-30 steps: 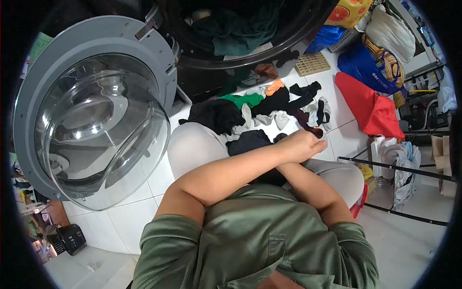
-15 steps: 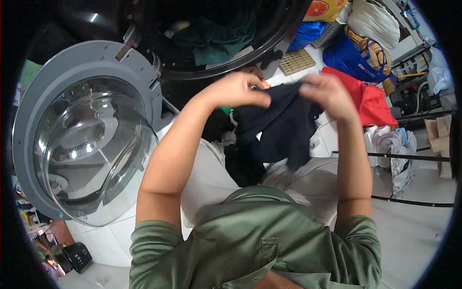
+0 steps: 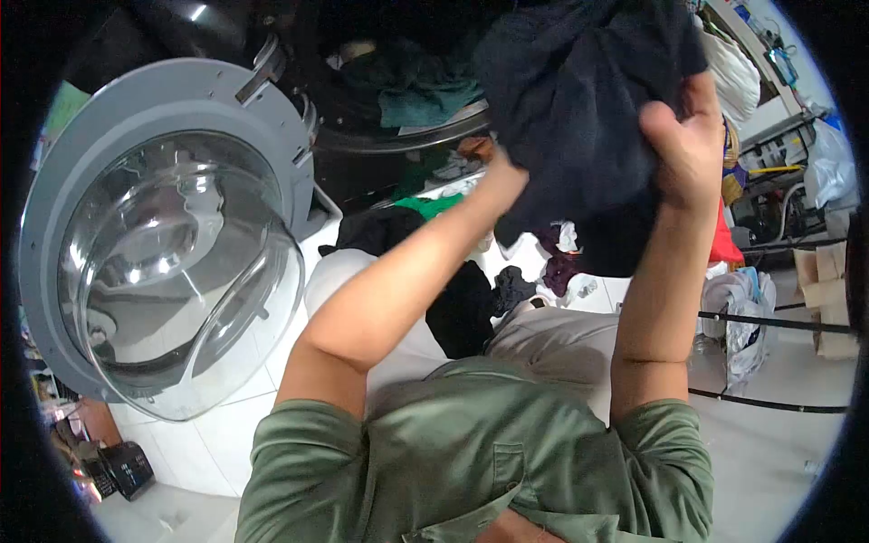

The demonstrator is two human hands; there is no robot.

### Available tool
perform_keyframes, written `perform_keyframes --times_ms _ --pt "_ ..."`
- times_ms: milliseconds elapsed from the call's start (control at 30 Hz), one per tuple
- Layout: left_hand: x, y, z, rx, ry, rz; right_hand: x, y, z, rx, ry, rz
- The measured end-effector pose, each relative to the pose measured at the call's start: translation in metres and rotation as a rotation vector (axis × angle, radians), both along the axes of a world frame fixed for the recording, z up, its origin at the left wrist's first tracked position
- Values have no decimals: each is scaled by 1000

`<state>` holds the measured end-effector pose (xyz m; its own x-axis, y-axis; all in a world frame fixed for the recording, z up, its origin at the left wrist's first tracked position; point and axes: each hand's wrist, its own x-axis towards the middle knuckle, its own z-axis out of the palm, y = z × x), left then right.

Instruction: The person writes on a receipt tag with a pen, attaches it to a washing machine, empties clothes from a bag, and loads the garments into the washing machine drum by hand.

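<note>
Dark garment [image 3: 579,118]: it is raised in front of the person, above floor level, between the left hand [image 3: 507,176] and the right hand [image 3: 691,163]. The right hand grasps the cloth near its side edge, thumb against the near face and fingers at the margin. The left hand meets the opposite side low down; cloth and motion blur cover its fingers, so its grip cannot be told. Support at two sides apparently serves to keep the fabric spread and hanging free of the legs [image 3: 552,344]. The cloth lies mainly beyond and above the left hand and inward of the right hand; its upper part runs out of view. Below it, a black cloth [image 3: 463,312] lies between the legs, with a dark red item [image 3: 559,271] near it on the tiled floor [image 3: 215,443]. A black garment [image 3: 376,228] and a green cloth [image 3: 433,205] lie in front of the machine, presumably so that they remain within reach. The machine door [image 3: 181,95] stands swung open to the left, leaving the drum opening unobstructed by it; a dark green cloth [image 3: 421,101] rests inside.
</note>
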<state>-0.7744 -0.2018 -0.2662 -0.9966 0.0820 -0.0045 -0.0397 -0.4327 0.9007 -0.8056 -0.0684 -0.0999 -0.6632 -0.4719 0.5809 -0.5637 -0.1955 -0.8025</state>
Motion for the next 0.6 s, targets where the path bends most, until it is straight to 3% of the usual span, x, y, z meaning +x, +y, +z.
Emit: perform_keyframes --times_ms 33,67,100,133,167,200,233,267,300,367,433,500,533,567,600 --pt "12 -23 28 473 -271 -52 -6 7 1 348 33 -227" --pt "14 -40 27 583 -212 -104 -14 10 -20 525 311 -300" --pt "13 -52 28 692 -146 -157 -9 8 -62 607 261 -232" --pt "20 -51 33 548 78 -142 -4 5 -103 692 212 -165" --pt "23 -45 40 371 71 -22 0 2 -145 777 164 -100" --pt "27 -57 58 -246 98 -89 17 -11 -176 537 -528 -67" --pt "34 -73 71 -864 109 -154 31 -17 -198 556 -932 12" --pt "41 -84 71 -1268 177 -103 39 -18 -210 794 -714 107" --pt "48 -96 83 -1424 35 -91 42 -25 -213 1019 -479 198" --pt "44 -119 69 -1121 99 451 35 -55 -212 1647 -82 417" --pt "26 -142 59 -734 224 751 16 -94 -191 1688 -34 461" --pt "31 -152 73 -305 239 803 -15 -141 -128 1556 213 220" --pt "34 -155 78 -217 293 875 -35 -167 -88 1490 274 131" --pt "38 -156 82 -174 348 925 -80 -195 -83 1549 1121 291" --pt "39 -156 85 -139 387 962 -119 -208 -70 1322 757 111"
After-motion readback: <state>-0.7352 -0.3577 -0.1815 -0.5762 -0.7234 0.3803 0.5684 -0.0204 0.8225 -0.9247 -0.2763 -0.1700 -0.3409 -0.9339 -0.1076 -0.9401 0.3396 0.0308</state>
